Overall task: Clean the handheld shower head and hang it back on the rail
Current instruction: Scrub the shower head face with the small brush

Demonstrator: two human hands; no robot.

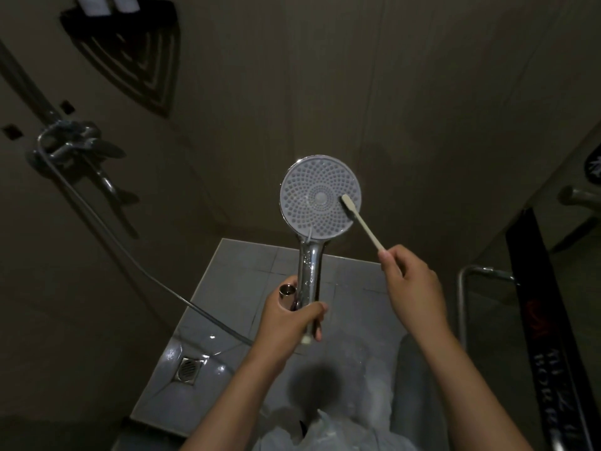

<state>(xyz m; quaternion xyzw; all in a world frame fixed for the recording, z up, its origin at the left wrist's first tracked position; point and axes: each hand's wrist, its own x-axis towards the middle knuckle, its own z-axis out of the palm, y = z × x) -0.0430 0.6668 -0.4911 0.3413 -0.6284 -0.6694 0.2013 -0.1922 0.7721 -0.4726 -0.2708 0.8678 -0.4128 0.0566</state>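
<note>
shower head point(320, 196) pale grey face, rings of dots, chrome handle | toothbrush point(361, 220) cream | floor tiles point(247, 265) grey | corner shelf point(130, 56) black

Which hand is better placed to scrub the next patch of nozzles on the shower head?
Right. The right hand pinches the toothbrush, whose bristles touch the shower head face. The left hand grips its chrome handle, so it is busy steadying it.
</note>
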